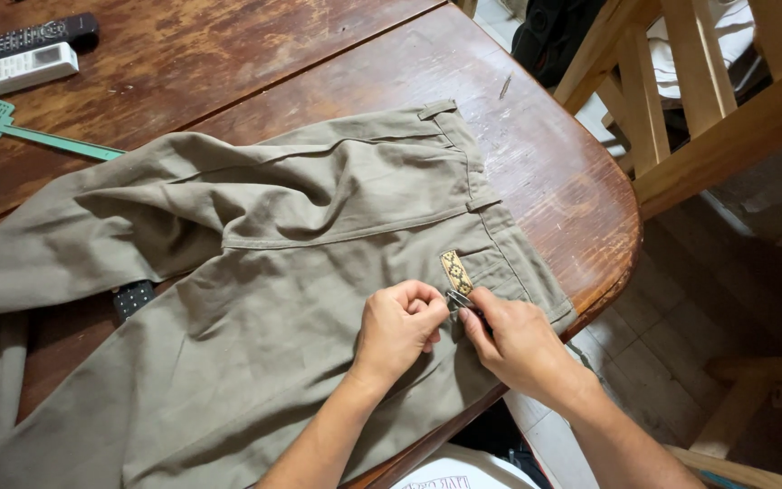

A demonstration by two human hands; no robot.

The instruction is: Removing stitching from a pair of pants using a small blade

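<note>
Olive-green cotton trousers (255,299) flat on worn wooden bench (545,154). Left hand (398,328) and right hand (516,342) grips both pinched shut on small metal clip (457,298), just below patterned woven label (455,272). Fabric soft, limp; best held by waistband.

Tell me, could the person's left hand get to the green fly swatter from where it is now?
Probably yes. The left hand rests on the olive trousers, and the fly swatter lies uncovered at the table's far left. Only flat cloth lies between, though it looks a long stretch.
</note>
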